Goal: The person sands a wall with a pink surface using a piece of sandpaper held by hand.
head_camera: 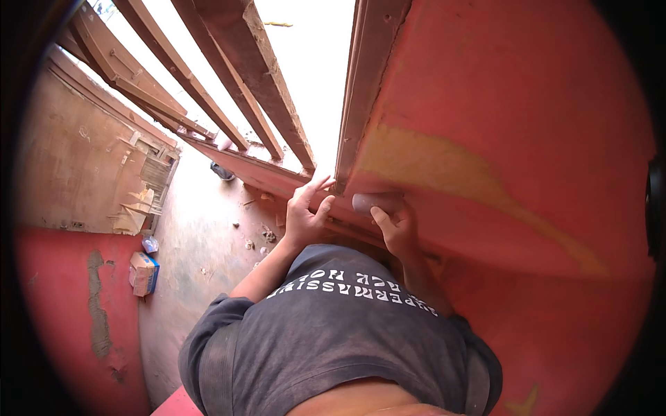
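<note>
My right hand [399,226] is closed round a greyish cylindrical object [375,204], perhaps a roll of abrasive paper, close against the red wall [499,104]. What the object is exactly cannot be told. Raised beside the lower corner of the brown window frame [370,67], my left hand [308,210] has its fingers apart and nothing in it. Its fingertips are near the sill, but whether they touch is unclear. A yellowish patch [432,156] shows on the wall above my right hand.
Wooden bars [270,78] cross the bright window opening on the left. A worn wooden door [78,156] with splintered veneer stands at the far left. Below it are a cardboard box [144,274] and a plastic bag [150,244]. Bits of debris [268,235] lie on the floor.
</note>
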Demonstrator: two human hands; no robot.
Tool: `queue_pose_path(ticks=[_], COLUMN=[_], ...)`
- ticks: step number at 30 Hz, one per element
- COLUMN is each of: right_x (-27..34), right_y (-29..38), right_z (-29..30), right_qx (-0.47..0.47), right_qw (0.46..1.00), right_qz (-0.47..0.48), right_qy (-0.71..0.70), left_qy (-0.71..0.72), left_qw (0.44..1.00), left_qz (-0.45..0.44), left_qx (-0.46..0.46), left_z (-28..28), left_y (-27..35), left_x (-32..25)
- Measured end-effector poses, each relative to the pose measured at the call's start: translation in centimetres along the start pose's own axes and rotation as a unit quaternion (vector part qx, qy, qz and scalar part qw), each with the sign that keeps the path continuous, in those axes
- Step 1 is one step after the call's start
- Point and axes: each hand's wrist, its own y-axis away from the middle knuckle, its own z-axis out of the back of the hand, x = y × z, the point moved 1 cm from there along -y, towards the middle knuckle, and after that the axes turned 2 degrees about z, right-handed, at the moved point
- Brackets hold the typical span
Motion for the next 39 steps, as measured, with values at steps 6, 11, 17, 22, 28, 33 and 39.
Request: queue_pose_path(ticks=[6, 11, 17, 22, 28, 33, 39], right_x=[-0.1, 0.0, 0.2, 1.7, 5.2, 6.5, 5.6], right_y=[1.4, 2.0, 2.5, 2.7, 4.6, 5.2, 4.9], right_z=[1.7, 5.3, 8.9, 13.8, 19.8, 22.5, 23.6], right_qx=[0.077, 0.14, 0.158, 0.123, 0.102, 0.148, 0.211], right_qw=[0.98, 0.967, 0.972, 0.984, 0.992, 0.986, 0.97], right_qz=[-0.055, -0.096, -0.141, -0.129, -0.035, -0.013, 0.081], right_qy=[-0.172, -0.19, -0.098, 0.016, 0.058, 0.077, 0.083], left_qy=[0.246, 0.331, 0.308, 0.234, -0.076, -0.229, -0.261], left_qw=[0.948, 0.887, 0.921, 0.944, 0.951, 0.914, 0.855], left_qz=[0.172, 0.246, 0.219, 0.083, -0.028, -0.178, -0.301], left_qx=[0.102, 0.208, 0.1, -0.218, -0.3, -0.285, -0.334], left_z=[-3.1, -6.5, -9.4, -9.4, -12.9, -17.1, -20.6], left_y=[1.1, 3.1, 4.3, 3.9, -0.4, -2.4, -2.6], left_x=[-0.6, -2.3, -6.3, -8.2, -13.0, -9.5, -10.0])
